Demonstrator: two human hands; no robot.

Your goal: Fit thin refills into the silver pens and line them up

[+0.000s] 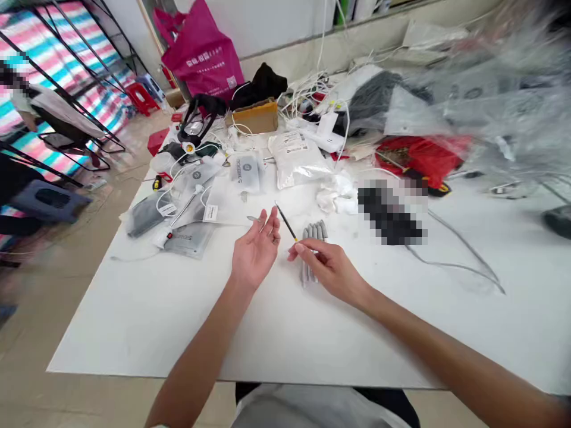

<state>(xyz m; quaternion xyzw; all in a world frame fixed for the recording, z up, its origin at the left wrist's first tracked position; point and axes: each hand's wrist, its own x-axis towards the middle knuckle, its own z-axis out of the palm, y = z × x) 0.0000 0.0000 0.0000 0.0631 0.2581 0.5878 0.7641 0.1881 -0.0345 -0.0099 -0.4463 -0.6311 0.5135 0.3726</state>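
Note:
My left hand (255, 252) is turned palm up over the table with its fingers partly curled. A grey pointed pen part (253, 219) sticks out past its fingers; the remainder of that part is hidden. Between the thumb and fingers of my right hand (323, 264) is a thin pen refill (286, 221), dark along its length with a yellow end by my fingertips. It slants up towards my left hand, its tip apart from those fingers. Several grey pens (315, 230) lie side by side beneath my right hand, which partly covers them.
Packaged pouches (190, 238) and cables crowd the white table (178, 333) on the left. Behind my hands lies a white plastic parcel (298, 157). Crumpled white tissue (336, 193) and a blurred-out black object (390, 220) are to the right. A magenta bag (205, 56) stands at the back.

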